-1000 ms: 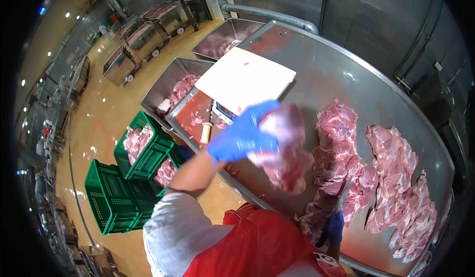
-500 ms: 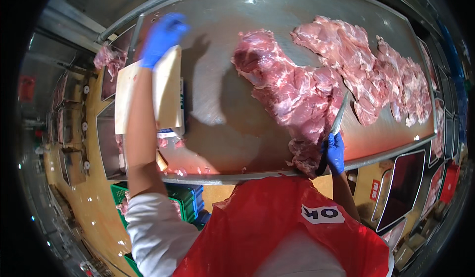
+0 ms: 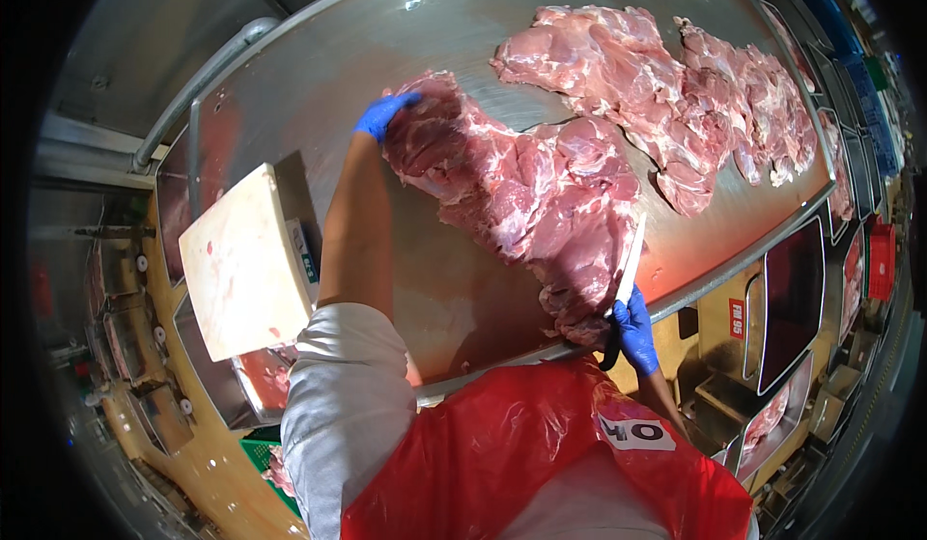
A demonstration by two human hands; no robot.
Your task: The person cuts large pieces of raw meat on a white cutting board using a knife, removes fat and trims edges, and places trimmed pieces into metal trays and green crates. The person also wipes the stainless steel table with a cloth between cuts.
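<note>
blue-gloved left grip (image 3: 384, 115) touches the far-left end of the meat piece (image 3: 526, 202); its closure cannot be told. right grip (image 3: 634, 332) is wrapped around the knife (image 3: 631, 260), beside the near-right end. the long axis runs diagonally between both grips, on the surface (image 3: 435, 294).

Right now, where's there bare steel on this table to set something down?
The steel table shows bare between your left forearm and the near meat piece, and beyond your left hand. It's crowded rightward with more meat, around the knife in your right hand, and leftward, at the white board.
</note>
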